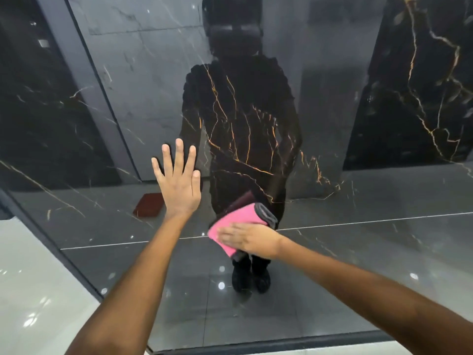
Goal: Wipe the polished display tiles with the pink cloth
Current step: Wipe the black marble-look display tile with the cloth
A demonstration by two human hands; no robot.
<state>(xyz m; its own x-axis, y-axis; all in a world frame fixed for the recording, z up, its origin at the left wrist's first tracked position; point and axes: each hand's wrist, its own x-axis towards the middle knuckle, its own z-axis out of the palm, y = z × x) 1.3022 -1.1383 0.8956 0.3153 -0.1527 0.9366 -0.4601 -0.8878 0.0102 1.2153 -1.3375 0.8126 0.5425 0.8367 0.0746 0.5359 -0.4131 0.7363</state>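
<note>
Two hands on tile (358,252): my left hand (179,185) flat, fingers (179,155) spread and released, bracing on glossy face; right hand (249,239) pressing cloth (236,221) flat against tile low centre, fingers straight over it, blurred. Risks I see: bare left palm leaves fresh smears on polish; cloth, pinned rather than gripped, may slip out; folded grey edge probably streaks.

Left grip (179,180) splayed flat; right grip (249,239) pressing flat.

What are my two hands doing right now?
Left hand: open, fingers spread flat against the polished tile.
Right hand: open, straight fingers pressing the pink cloth against the tile.
</note>
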